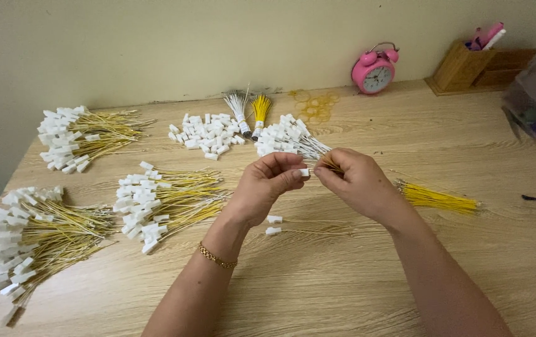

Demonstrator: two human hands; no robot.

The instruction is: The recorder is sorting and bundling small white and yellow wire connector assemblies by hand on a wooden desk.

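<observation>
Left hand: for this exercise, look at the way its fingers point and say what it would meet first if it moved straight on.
The left hand points right, pinching a small white connector. Straight on, it would almost at once meet the fingertips of the right hand, though depth is hard to judge.

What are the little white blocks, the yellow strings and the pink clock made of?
The small white blocks look like moulded plastic: matte, boxy, all alike. The yellow strings look like thin plastic-coated wires, stiff and straight, with bare silvery ends. The pink clock seems painted metal or glossy plastic; its shine leaves that open. The left hand pinches one block; the right hand holds a wire.
</observation>
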